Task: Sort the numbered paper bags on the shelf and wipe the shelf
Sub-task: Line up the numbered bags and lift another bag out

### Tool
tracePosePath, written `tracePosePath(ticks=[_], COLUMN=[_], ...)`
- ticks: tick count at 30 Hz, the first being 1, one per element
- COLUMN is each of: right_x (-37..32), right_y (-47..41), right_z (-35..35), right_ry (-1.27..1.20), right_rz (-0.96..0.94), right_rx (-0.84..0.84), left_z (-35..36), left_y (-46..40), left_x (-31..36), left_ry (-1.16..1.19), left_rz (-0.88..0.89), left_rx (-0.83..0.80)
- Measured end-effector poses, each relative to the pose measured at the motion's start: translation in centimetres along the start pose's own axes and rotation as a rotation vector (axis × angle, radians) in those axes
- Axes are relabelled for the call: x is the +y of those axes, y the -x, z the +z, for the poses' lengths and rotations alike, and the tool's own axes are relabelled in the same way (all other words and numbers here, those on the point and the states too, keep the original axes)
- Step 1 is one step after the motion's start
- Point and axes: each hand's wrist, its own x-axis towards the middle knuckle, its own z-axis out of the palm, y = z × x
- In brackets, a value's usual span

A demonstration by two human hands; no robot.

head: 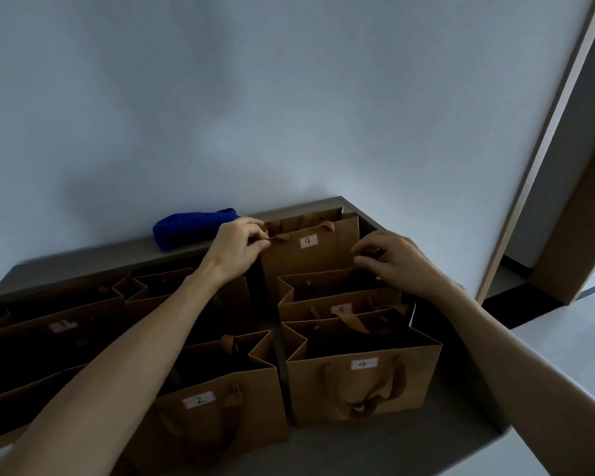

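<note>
Your left hand [236, 250] reaches to the back of the shelf [83, 266] and its fingers pinch the top left corner of the bag marked 9 [311, 255], right at its brown handle. Your right hand [397, 261] is at the right edge of the same bag, fingers curled; whether they grip that bag's edge or the rim of the bag marked 5 [339, 302] just in front of it, you cannot tell from here. Bag 9 stands upright at the rear right of the shelf, with another bag close behind it against the wall [289, 97]. In front of bag 5 stands the bag marked 4 [363, 386], and to its left, near the front edge, the bag marked 2 [217, 407]. More bags fill the dim left side, one labelled 3 [62, 326]. A blue cloth [189, 226] lies bunched at the back of the shelf, just left of your left hand
</note>
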Motion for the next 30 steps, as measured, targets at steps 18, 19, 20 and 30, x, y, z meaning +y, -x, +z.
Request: tracePosePath(ticks=[18, 19, 20, 30], right_x=[-5.8, -6.2, -6.6, -9.5], right_y=[-3.1, -3.1, -3.0, -1.7], right_z=[-2.0, -1.9, -1.7, 1.0], right_ry=[-1.137, -1.161, -1.169, -1.293], right_rz=[0.144, 0.144, 0.151, 0.169], right_rx=[0.085, 0.081, 0.075, -0.056], left_z=[-11.6, -11.6, -11.6, -9.2], left_y=[-1.1, -0.7, -0.3, 5.0], left_x=[3.6, 3.7, 3.8, 3.8], left_ry=[0.480, 0.500, 0.539, 0.993], left_rz=[-0.078, -0.081, -0.091, -0.320], left_rx=[0.209, 0.223, 0.245, 0.292])
